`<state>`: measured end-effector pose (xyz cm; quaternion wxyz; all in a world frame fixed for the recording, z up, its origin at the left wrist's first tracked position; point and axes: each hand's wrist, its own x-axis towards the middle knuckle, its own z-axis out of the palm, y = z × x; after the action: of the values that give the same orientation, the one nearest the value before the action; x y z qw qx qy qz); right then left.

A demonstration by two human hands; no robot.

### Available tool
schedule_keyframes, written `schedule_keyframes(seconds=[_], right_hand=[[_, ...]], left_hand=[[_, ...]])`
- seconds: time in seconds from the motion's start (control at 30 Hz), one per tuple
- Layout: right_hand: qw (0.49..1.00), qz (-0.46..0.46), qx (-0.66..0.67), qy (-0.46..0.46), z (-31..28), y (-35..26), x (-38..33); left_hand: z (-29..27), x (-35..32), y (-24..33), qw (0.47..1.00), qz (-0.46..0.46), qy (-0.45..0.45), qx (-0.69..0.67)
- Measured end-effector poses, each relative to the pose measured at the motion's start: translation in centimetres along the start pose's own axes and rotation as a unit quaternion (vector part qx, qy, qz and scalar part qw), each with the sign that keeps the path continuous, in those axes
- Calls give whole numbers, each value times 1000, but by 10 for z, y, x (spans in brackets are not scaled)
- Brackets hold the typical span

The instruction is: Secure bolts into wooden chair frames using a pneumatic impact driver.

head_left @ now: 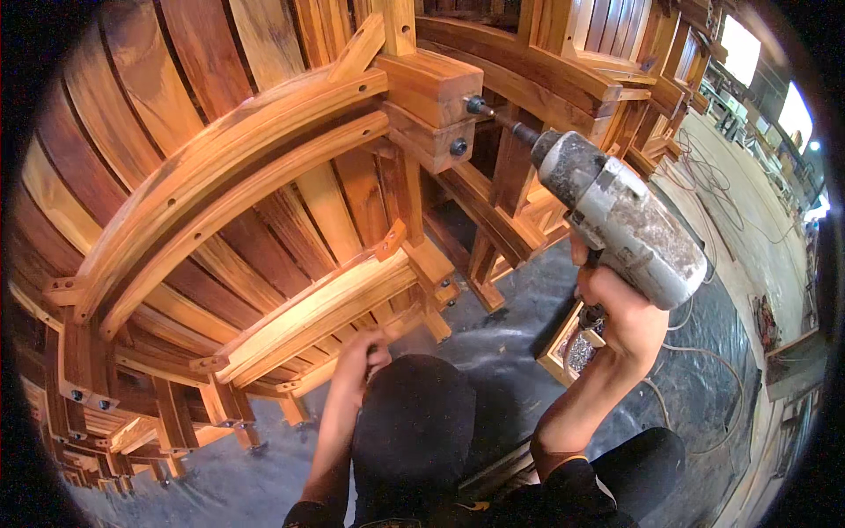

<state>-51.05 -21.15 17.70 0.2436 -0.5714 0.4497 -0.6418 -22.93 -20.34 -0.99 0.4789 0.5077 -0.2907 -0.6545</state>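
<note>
My right hand [620, 304] grips a worn grey impact wrench [629, 207] by its handle. The wrench's shaft [521, 130] points up and left, and its tip meets a dark bolt [476, 104] on the end of a thick wooden beam [431, 84]. Just below, a second black bolt [458, 146] sits in the lower beam's end. My left hand [374, 350] is curled closed, low beside the straight wooden rails [317, 326]; anything inside its fingers is hidden. Curved wooden rails [238, 132] with small holes sweep left from the beams, in front of broad wooden slats [150, 79].
A wooden box [554, 356] of small metal hardware stands on the dark floor sheet [502, 343] below my right hand. A thin hose or cable [731, 374] loops at the right. More wooden frames [607, 53] stand behind. Cables [717, 185] lie on the pale floor beyond.
</note>
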Motion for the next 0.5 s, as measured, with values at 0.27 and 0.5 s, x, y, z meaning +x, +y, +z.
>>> schedule_keyframes(seconds=[0.27,0.5], right_hand=[[999,-11,-25,19,3,-3,-2],[998,-33,-51,14,3,-4,-2]], left_hand=[[-76,29,-128,894,213,-164,358],[-103,26,-113,787,275,-338,437]])
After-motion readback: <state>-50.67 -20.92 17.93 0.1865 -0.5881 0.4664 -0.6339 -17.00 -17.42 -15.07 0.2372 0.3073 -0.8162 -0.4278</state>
